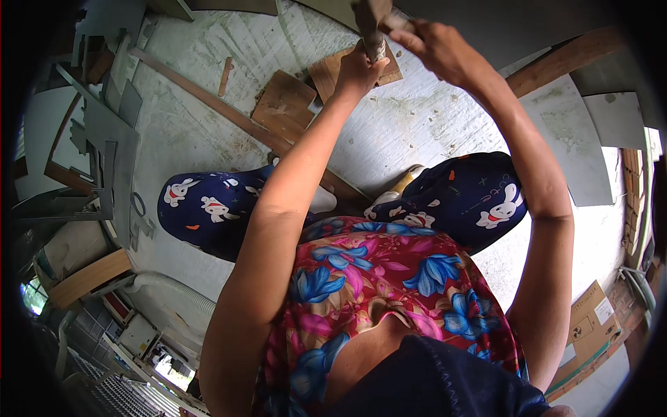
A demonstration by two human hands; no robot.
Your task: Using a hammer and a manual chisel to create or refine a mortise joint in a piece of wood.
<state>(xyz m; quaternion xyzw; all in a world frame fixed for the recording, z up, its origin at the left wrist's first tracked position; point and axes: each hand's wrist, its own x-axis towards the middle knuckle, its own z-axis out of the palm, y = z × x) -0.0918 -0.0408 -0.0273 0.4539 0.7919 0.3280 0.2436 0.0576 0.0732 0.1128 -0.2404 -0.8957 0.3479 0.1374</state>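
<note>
1. Left hand (359, 71) closes round a pale-shafted tool (376, 47), wooden board (393, 71) beneath; right hand (436, 50) grips a hammer (371, 18) above left hand.
2. A glancing blow could bruise left fingers.

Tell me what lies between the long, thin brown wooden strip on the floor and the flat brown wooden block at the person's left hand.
In the head view, a flat brown wooden board lies between the strip and the block.
</note>
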